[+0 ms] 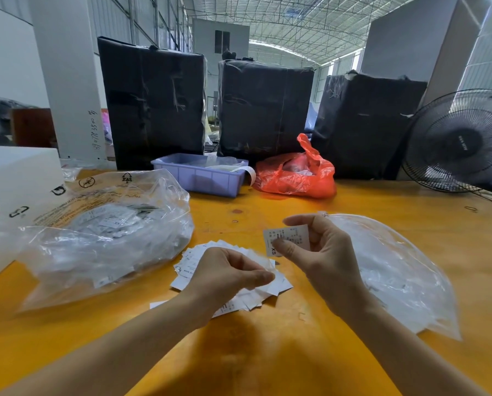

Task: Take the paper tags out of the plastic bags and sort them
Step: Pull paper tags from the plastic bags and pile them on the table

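Glossy clear plastic bags (105, 238), matt paper tags (267, 290), smooth table (267, 352).

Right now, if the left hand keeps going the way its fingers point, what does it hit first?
The left hand points right, its fingertips pinching a small clear bag. Going straight on, it would probably meet the right hand holding the XS tag, though depth is unclear.

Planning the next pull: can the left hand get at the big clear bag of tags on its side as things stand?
Probably yes. The big clear bag lies beside the left hand with nothing between them, though that hand pinches a small clear sleeve.
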A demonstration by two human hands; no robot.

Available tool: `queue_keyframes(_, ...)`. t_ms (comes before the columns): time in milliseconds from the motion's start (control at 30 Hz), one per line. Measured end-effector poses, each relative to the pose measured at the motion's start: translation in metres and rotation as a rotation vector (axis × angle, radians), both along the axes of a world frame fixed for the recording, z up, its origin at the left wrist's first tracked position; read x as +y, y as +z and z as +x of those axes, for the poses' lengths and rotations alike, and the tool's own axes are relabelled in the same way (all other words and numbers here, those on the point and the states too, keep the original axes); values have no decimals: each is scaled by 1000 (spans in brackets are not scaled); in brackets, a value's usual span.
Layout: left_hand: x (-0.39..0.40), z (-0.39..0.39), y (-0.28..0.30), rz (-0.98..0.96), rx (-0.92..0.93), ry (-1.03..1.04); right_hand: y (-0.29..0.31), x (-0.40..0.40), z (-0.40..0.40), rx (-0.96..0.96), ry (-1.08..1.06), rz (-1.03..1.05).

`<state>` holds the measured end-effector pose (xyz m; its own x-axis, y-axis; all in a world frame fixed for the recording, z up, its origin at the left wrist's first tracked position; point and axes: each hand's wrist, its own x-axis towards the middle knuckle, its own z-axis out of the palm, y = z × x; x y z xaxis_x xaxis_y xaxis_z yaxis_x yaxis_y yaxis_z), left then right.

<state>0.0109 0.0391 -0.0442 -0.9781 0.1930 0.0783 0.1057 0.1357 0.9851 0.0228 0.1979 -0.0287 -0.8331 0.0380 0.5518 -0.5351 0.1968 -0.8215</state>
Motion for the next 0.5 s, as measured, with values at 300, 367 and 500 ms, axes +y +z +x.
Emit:
queue_keyframes(300, -1, -2, -2, -23, 13, 40, -2, -7, 5, 185, -158, 287)
queue_keyframes(367, -1, -2, -2, -20, 18, 35, -4, -7, 5, 218, -180, 339)
queue_keyframes(500, 0, -1, -3, -30, 19, 37, -6, -6, 3, 242, -233, 384)
